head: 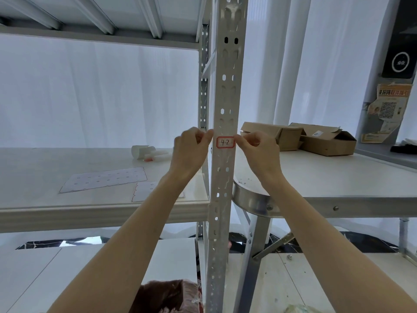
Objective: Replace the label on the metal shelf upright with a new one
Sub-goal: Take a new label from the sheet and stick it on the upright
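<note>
**Label pinched at both short edges on the upright**

Label (225, 142), red-bordered, marked "42", stuck flat on the metal shelf upright (225, 109), long axis level, directly between the two sets of fingertips. Left hand (190, 146) curled, thumb and forefinger closed together at the upright's left edge, just beside the label. Right hand (257, 145) likewise pinched, tips touching the label's right edge. Cannot tell whether either pinch has lifted a corner. Right fingertips nearer, so probably the peeling side. Behind the left fingers, on the shelf board (33, 168): label sheets (103, 179) and a white roll (141, 152). Beyond the right fingers: cardboard boxes (316, 138). Nothing blocking the label.
</note>
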